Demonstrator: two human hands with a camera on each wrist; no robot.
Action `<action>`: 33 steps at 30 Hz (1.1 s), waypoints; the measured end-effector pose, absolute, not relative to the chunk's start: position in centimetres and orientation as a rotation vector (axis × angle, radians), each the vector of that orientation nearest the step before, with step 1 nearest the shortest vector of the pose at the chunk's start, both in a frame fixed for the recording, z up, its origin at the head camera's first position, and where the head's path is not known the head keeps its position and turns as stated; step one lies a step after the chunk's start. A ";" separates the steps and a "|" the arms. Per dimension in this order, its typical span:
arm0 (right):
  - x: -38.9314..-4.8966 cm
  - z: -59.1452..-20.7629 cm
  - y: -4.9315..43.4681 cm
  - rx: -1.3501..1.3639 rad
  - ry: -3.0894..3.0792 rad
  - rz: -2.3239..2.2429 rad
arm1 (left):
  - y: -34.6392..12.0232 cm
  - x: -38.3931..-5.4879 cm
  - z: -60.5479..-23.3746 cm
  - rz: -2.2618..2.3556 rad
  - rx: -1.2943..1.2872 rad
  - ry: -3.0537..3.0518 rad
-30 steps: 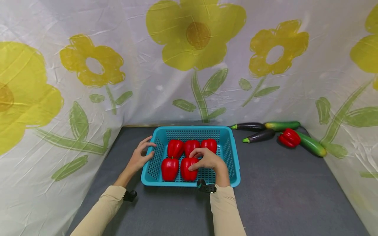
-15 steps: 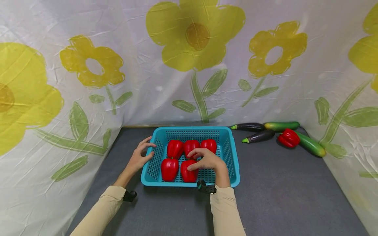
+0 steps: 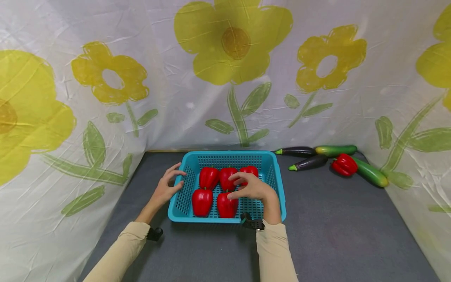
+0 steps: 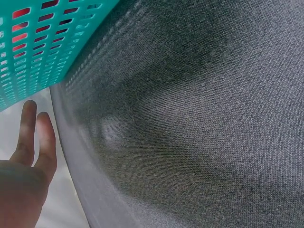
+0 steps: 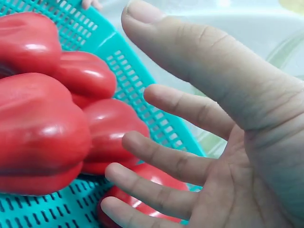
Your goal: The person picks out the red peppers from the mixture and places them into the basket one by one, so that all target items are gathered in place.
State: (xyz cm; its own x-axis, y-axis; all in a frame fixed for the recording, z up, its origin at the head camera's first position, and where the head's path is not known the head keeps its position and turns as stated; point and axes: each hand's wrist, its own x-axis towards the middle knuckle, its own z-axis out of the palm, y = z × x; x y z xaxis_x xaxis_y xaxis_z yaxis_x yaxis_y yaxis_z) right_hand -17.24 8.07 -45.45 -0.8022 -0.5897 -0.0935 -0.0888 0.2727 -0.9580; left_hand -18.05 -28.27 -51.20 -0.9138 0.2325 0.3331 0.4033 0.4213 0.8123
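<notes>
Red bell peppers lie in two rows in a blue perforated plastic basket [image 3: 204, 220]. The front row holds a left pepper [image 3: 202, 203] and a right pepper [image 3: 225, 206]; three more form the back row. My right hand [image 3: 253, 187] hovers over the basket's right half, thumb and fingers spread, partly covering the back right pepper [image 3: 249, 170]. In the right wrist view nothing is between its fingers, and the nearest pepper [image 5: 38, 137] stands clear of them. My left hand [image 3: 169, 187] rests at the basket's left rim, two fingers [image 4: 28, 123] extended outside its wall.
Right of the basket lie an upper eggplant [image 3: 298, 151], a lower eggplant [image 3: 310, 162], two green cucumber-like vegetables, one at the back [image 3: 336, 150] and one at the right [image 3: 371, 172], and a loose red pepper [image 3: 344, 165]. A flower-printed cloth [image 3: 190, 117] encloses the dark table [image 3: 338, 227].
My right hand has let go of the front right pepper and drawn back to the right, its fingers spreading. That pepper has shifted very slightly. My left hand has stayed at the rim.
</notes>
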 end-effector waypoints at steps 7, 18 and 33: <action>-17.5 -45.0 8.9 -0.594 2.090 -1.618 | -28.0 -17.8 -50.7 -1.489 -0.557 -2.507; -17.1 -44.5 10.8 -0.617 2.106 -1.764 | -26.6 -16.3 -47.3 -1.521 -0.565 -2.510; -16.8 -44.3 14.0 -0.626 2.053 -1.874 | -26.7 -16.4 -48.2 -1.461 -0.595 -2.500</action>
